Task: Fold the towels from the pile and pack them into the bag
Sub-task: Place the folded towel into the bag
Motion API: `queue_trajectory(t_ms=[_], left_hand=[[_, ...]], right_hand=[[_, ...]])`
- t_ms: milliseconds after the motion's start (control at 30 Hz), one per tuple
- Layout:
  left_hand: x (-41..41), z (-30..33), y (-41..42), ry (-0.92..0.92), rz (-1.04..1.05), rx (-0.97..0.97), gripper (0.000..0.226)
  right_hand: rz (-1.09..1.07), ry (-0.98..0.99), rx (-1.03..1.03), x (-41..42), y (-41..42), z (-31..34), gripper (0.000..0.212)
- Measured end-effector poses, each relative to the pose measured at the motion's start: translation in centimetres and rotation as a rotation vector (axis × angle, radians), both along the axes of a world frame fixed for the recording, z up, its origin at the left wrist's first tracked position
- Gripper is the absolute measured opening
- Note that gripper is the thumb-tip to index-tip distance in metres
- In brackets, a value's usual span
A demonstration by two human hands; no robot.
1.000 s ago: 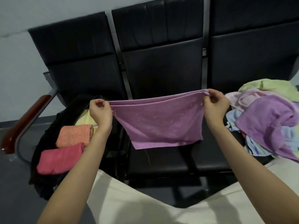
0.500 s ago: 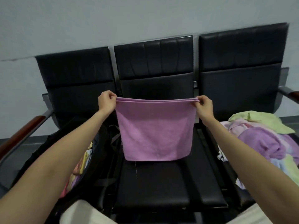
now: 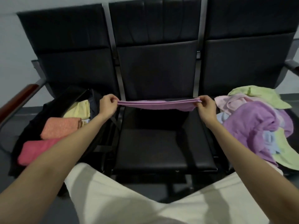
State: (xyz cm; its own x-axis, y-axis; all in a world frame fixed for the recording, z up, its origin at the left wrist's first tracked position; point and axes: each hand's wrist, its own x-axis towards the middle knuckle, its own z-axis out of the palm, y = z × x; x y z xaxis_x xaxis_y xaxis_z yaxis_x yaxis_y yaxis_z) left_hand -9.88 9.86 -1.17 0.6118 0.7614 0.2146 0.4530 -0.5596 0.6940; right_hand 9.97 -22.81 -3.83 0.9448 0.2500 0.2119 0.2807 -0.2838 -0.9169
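Note:
A purple towel (image 3: 159, 105) is stretched almost flat above the middle black seat (image 3: 161, 149), seen edge-on as a thin band. My left hand (image 3: 107, 105) pinches its left end and my right hand (image 3: 206, 106) pinches its right end. An open black bag (image 3: 53, 107) lies on the left seat. Inside it lie a folded orange towel (image 3: 60, 127), a folded red towel (image 3: 38, 150) and a pale yellow one (image 3: 80, 108). The pile of unfolded towels (image 3: 257, 125), purple, pink, light green and blue, covers the right seat.
The three black seats share a metal frame, with a wooden armrest (image 3: 15, 101) at far left and another armrest (image 3: 292, 66) at far right. My legs in light trousers (image 3: 145, 199) fill the bottom of the view. A grey wall stands behind the seats.
The towel hung down as a vertical sheet in front of the backrest; now it is lowered and held nearly level over the middle seat. My view has tipped downward.

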Motion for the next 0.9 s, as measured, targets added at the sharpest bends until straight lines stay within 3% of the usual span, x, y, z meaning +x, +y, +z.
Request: queue_trajectory(t_ms=[200,433,567,667,733,900], left_hand=[[-7.4,-9.5,-3.9,0.26,-0.016,-0.11,0.025],[-13.1,-14.6,-5.6,0.465,-0.034,-0.146,0.02],[-13.1,-14.7,-6.0,0.833,-0.171,-0.149,0.016],[-11.6,-13.7,-7.8,1.013,-0.17,0.065,0.027],[-9.9,-13.4,-9.7,0.914,-0.251,0.201,0.035],[-5.0,-14.7,-15.5,0.559,-0.76,0.025,0.048]], right_hand=[[0.103,0.142,-0.195,-6.5,-2.8,-8.5,0.016],[0.237,0.192,-0.313,-11.0,-4.6,-10.8,0.022],[0.261,0.125,-0.36,-11.4,-5.2,-10.6,0.013],[0.273,0.102,-0.379,-11.5,-5.5,-10.2,0.008],[0.301,0.092,-0.389,-11.5,-5.8,-10.2,0.01],[0.306,0.113,-0.39,-10.8,-6.3,-11.4,0.011]])
